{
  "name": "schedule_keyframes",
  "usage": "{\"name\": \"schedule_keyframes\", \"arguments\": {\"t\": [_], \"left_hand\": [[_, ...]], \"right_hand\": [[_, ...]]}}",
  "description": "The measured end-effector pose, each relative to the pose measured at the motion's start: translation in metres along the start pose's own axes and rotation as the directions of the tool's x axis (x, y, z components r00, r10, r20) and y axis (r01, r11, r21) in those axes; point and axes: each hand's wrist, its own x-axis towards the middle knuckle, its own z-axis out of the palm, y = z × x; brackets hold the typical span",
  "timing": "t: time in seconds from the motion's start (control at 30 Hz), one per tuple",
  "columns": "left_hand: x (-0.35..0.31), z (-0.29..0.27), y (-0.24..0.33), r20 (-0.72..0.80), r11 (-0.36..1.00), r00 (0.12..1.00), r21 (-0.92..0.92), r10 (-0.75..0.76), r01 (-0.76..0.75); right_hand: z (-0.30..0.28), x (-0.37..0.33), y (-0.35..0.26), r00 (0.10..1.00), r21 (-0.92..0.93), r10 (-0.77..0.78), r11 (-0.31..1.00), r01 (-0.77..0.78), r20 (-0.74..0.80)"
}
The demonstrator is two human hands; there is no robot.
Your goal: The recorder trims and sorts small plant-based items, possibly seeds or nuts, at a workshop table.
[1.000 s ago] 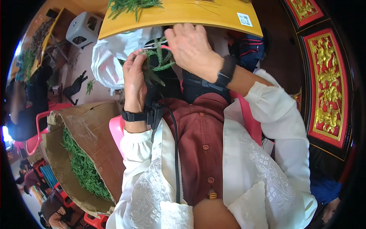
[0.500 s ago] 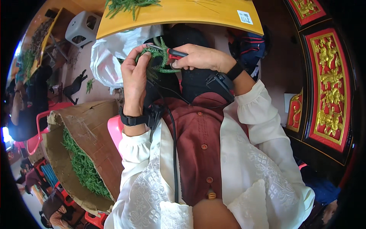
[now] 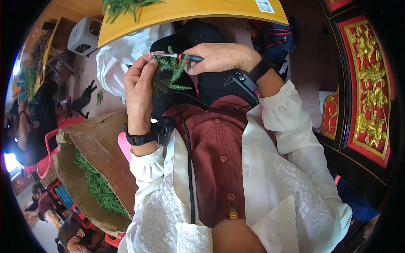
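Observation:
Above my lap, my left hand (image 3: 141,82) pinches the stem end of a green artificial pine sprig (image 3: 176,72) between thumb and fingers. Its needled branches spread out to the right and hang down over my dark trousers. My right hand (image 3: 225,57) is wrapped round the handles of needle-nose pliers (image 3: 192,58), red and black with a slim metal nose. The nose points left and reaches the stem at my left fingertips. Whether the jaws grip the stem is too small to tell.
A yellow table (image 3: 190,10) stands just ahead, bearing more pine sprigs (image 3: 126,7). Under its edge lies a white plastic bag (image 3: 114,63). At my left is an open cardboard box (image 3: 107,143) of greenery. A grey stool (image 3: 83,36) stands far left; a carved red-and-gold panel (image 3: 371,88) rises right.
Both hands have shifted slightly left, with the sprig and pliers. The pliers' nose now lies nearly level at my left fingertips, and the sprig's branches show more openly below it.

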Motion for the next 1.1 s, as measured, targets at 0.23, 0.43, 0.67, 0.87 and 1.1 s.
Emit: {"name": "schedule_keyframes", "arguments": {"t": [0.23, 0.43, 0.67, 0.87, 1.1], "left_hand": [[-0.005, 0.0, 0.016, 0.035, 0.999, 0.999, 0.008, -0.037, 0.037], [-0.01, 0.0, 0.017, 0.004, 0.99, 0.999, 0.132, 0.054, -0.054], [-0.008, 0.004, 0.01, -0.042, 0.907, 0.979, 0.386, 0.197, -0.166], [-0.011, 0.008, 0.018, -0.055, 0.948, 0.987, 0.291, 0.152, -0.129], [-0.013, 0.01, 0.023, -0.064, 0.995, 0.997, 0.091, 0.051, -0.045]], "right_hand": [[0.001, -0.004, -0.005, 0.997, 0.015, -0.07, 0.997, 0.069, 0.021], [0.005, -0.011, -0.016, 1.0, 0.033, -0.015, 0.999, 0.015, 0.021], [0.005, -0.009, -0.011, 0.999, 0.032, -0.035, 0.999, 0.035, 0.018], [0.004, -0.013, -0.02, 0.999, -0.021, -0.034, 0.999, 0.033, -0.014], [0.01, -0.018, -0.023, 0.99, -0.046, 0.012, 0.999, -0.019, -0.142]]}}
